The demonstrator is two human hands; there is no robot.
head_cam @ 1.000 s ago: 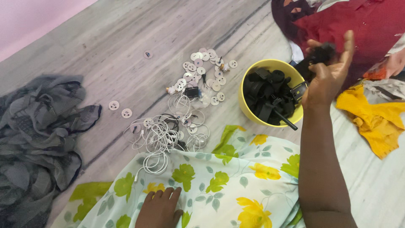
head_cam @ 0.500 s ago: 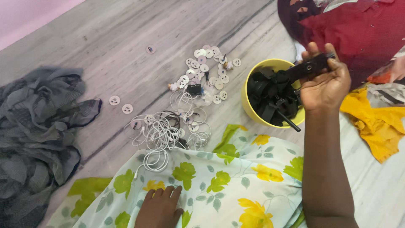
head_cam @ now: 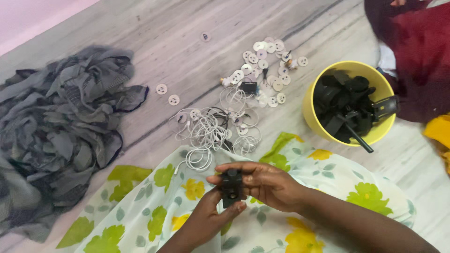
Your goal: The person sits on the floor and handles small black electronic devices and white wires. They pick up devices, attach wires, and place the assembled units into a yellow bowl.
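Both my hands meet over my lap, on a white cloth with yellow and green flowers (head_cam: 328, 187). My right hand (head_cam: 267, 182) and my left hand (head_cam: 211, 215) together hold a small black plastic part (head_cam: 231, 187) between the fingertips. Beyond them lies a tangle of white earphone cables (head_cam: 206, 133). A yellow bowl (head_cam: 313, 105) filled with more black plastic parts (head_cam: 347, 105) stands to the right on the floor.
Several white round discs (head_cam: 267, 58) lie scattered on the grey wood-look floor, two more (head_cam: 167, 93) off to the left. A crumpled grey garment (head_cam: 51, 126) lies at the left. Dark red cloth (head_cam: 417, 51) and a yellow cloth (head_cam: 438, 131) are at the right edge.
My right hand has left the yellow bowl and come down to my lap with a black part. My left hand has lifted off the cloth and joined it on the part.
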